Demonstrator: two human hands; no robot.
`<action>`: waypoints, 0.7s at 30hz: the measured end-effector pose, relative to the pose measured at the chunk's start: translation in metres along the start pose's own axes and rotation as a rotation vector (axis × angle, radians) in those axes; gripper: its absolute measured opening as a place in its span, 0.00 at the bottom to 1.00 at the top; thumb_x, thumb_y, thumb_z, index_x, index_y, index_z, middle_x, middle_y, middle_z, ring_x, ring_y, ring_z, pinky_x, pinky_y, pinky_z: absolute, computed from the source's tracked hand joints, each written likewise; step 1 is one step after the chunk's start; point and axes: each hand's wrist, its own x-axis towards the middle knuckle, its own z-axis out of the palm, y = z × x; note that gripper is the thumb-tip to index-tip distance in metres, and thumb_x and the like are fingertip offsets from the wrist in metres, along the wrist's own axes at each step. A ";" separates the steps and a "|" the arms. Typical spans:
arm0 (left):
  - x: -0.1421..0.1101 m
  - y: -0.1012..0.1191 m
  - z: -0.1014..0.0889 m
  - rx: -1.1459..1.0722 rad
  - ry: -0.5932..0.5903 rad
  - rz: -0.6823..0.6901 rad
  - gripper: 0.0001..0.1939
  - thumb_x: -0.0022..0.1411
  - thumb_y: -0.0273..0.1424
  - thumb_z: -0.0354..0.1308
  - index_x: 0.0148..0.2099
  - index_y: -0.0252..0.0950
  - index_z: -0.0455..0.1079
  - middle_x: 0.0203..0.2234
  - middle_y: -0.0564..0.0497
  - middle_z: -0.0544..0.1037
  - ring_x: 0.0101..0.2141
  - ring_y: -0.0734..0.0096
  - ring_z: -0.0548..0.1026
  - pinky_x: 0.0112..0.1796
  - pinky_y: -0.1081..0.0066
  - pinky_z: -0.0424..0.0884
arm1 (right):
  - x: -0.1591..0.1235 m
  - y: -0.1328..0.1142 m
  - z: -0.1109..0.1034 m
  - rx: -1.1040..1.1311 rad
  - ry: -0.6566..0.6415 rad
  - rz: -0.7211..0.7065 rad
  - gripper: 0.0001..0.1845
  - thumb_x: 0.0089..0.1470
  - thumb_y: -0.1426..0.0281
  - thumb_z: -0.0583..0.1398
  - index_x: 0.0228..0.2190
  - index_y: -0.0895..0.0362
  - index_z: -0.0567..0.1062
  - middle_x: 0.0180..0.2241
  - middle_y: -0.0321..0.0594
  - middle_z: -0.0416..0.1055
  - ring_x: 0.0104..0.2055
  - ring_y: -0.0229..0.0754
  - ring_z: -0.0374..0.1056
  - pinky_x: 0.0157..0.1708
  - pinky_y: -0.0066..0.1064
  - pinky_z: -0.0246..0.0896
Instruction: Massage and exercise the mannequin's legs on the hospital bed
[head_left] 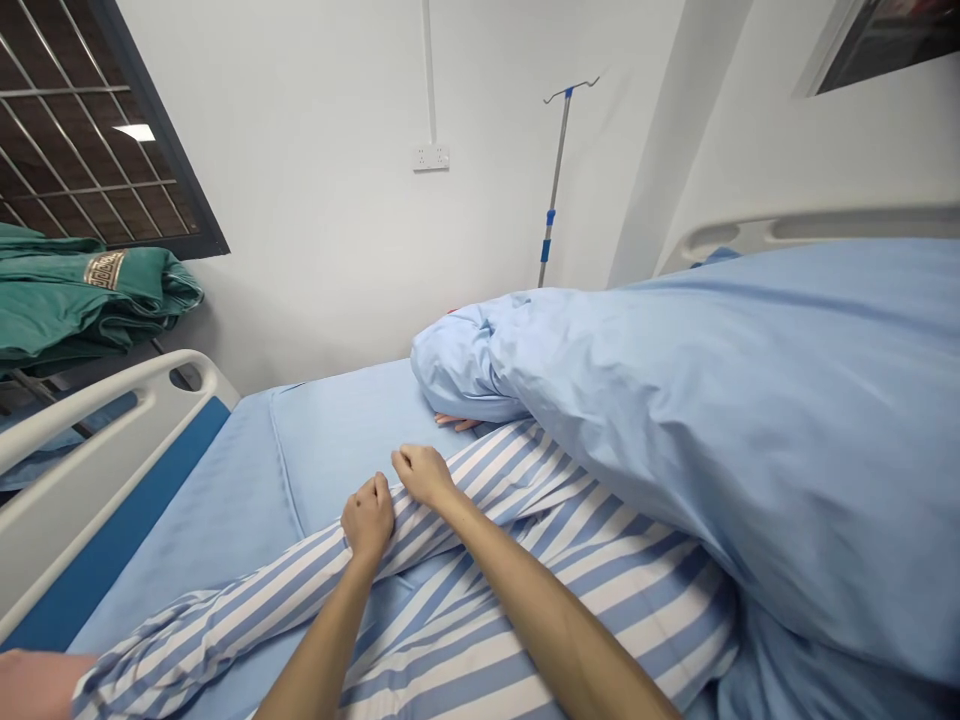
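A leg in blue-and-white striped trousers point(277, 590) lies bent across the bed, its bare foot point(37, 685) at the lower left edge. My left hand point(369, 515) is closed in a fist and rests on the striped leg around the knee. Just to its right, my right hand point(422, 473) is also curled into a fist, at the far side of the same leg. No object shows in either fist. Fingertips point(457, 422) of the lying figure peek out from under a light blue quilt point(637, 380), which hides the upper body.
Light blue sheet point(345, 420) covers the mattress. A white and blue bed end board point(135, 470) stands at left, with folded green cloth point(97, 290) beyond it. An IV pole point(556, 180) rises by the wall, near a socket point(430, 158). Another bed board point(810, 228) stands at right.
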 end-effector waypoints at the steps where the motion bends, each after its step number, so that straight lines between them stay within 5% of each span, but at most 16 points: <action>1: 0.000 0.000 0.001 0.001 0.002 0.000 0.25 0.62 0.41 0.34 0.30 0.40 0.71 0.29 0.46 0.77 0.30 0.64 0.71 0.28 0.71 0.55 | -0.002 0.005 0.003 0.022 0.010 0.019 0.20 0.58 0.64 0.47 0.22 0.57 0.71 0.20 0.35 0.67 0.22 0.33 0.56 0.24 0.26 0.39; 9: 0.009 0.009 -0.005 -0.102 0.014 0.026 0.22 0.60 0.39 0.39 0.21 0.37 0.67 0.23 0.47 0.74 0.25 0.68 0.68 0.26 0.73 0.54 | -0.005 0.016 0.011 0.190 0.057 0.057 0.20 0.56 0.65 0.49 0.18 0.57 0.69 0.18 0.34 0.64 0.21 0.32 0.52 0.23 0.27 0.39; 15: 0.023 0.045 -0.014 -0.537 0.127 0.016 0.24 0.59 0.40 0.37 0.17 0.35 0.59 0.11 0.55 0.60 0.18 0.76 0.59 0.21 0.75 0.53 | -0.004 0.018 0.010 0.286 0.065 0.059 0.22 0.57 0.63 0.47 0.18 0.58 0.69 0.16 0.32 0.62 0.20 0.32 0.51 0.23 0.26 0.40; 21: 0.000 0.049 0.013 -0.328 0.021 0.101 0.23 0.62 0.37 0.36 0.28 0.35 0.69 0.23 0.48 0.73 0.24 0.73 0.66 0.26 0.74 0.55 | -0.001 0.022 0.016 0.269 0.126 0.091 0.21 0.57 0.63 0.46 0.21 0.57 0.71 0.21 0.35 0.67 0.22 0.32 0.54 0.24 0.25 0.41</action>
